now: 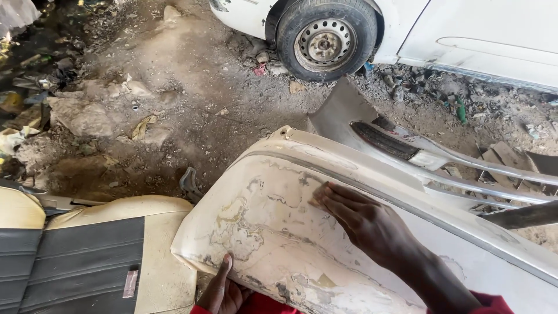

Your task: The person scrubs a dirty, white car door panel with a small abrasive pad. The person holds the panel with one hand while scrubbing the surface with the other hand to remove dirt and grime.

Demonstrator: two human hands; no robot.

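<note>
Head view: nearest to us, our left hand (220,291) grips the lower edge of the car bumper (273,232), thumb up on its face, apparently to steady it. Just above, our right hand (363,221) lies flat and nearly closed on the bumper, fingers pressing a small tan piece that looks like sandpaper (317,200) against the patchy cream filler. The bumper rests across our lap, face up. Its long axis runs from the rounded corner at lower left toward the lower right, so the flaking corner sits within reach. A tan and black car seat (87,256) stands just beside it on the left. Farther off lie a loose grille part (407,148), dirt ground (192,87) and a white car's wheel (325,40).
</note>
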